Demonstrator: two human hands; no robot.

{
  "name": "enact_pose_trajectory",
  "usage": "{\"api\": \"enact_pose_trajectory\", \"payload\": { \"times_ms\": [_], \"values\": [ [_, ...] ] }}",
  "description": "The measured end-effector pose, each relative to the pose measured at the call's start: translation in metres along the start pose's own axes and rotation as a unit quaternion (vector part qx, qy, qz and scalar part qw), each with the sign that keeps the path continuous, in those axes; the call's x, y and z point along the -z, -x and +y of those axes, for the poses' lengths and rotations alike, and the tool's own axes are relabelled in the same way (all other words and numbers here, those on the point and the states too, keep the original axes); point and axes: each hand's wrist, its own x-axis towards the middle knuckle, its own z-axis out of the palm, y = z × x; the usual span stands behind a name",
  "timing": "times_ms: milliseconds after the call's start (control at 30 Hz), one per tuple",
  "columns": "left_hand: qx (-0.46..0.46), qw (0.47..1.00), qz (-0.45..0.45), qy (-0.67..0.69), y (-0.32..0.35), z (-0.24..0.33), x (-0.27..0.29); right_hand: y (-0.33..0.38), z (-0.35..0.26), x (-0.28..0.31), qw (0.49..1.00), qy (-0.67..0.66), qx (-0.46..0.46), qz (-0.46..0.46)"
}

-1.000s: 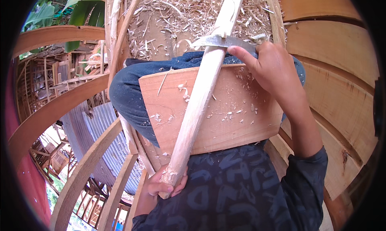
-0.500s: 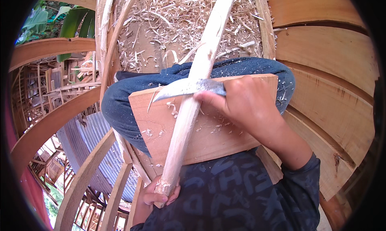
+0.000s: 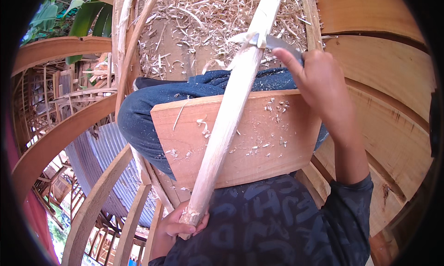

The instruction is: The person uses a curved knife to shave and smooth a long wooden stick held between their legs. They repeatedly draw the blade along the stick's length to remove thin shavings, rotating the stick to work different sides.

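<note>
A long pale wooden stick [image 3: 230, 113] lies slantwise across a reddish wooden board [image 3: 277, 145] that rests on my lap. My left hand [image 3: 178, 225] grips the stick's near end close to my body. My right hand [image 3: 319, 83] holds a knife whose grey blade [image 3: 270, 41] lies across the stick far up, with a curl of shaving at the blade. Small chips are scattered on the board.
A heap of pale wood shavings [image 3: 203, 21] covers the ground ahead. Curved wooden planks [image 3: 384, 58] stand at the right and bent wooden ribs [image 3: 55, 141] at the left. Below left are a corrugated metal sheet [image 3: 101, 159] and green leaves [image 3: 78, 16] above.
My right hand drew the knife toward me along the stick, then moved it back up to the far part. My left hand keeps its hold on the stick's end.
</note>
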Motion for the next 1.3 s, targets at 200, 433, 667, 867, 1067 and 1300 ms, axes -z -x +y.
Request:
{"api": "enact_pose_trajectory", "payload": {
  "times_ms": [200,433,667,867,1067,1300],
  "values": [
    [0.002,1.0,-0.008,-0.016,0.006,0.002,0.003,-0.021,0.013,-0.001,0.999,-0.018,-0.025,-0.032],
    [-0.007,0.999,0.011,-0.034,0.003,0.003,0.011,-0.017,0.014,-0.01,1.0,-0.019,-0.001,0.0],
    [0.047,0.998,0.03,0.0,0.015,0.009,0.018,-0.073,0.067,0.0,0.99,-0.071,-0.118,0.033],
    [0.065,0.997,0.043,-0.025,0.032,-0.006,0.031,-0.048,0.026,0.01,0.991,-0.118,-0.034,-0.055],
    [0.11,0.994,-0.012,-0.009,0.036,-0.011,0.058,-0.021,0.011,-0.01,0.991,-0.047,0.113,-0.046],
    [0.076,0.993,0.047,-0.079,0.04,-0.047,0.085,-0.071,0.082,0.014,0.984,-0.136,-0.092,0.067]
  ]
}}
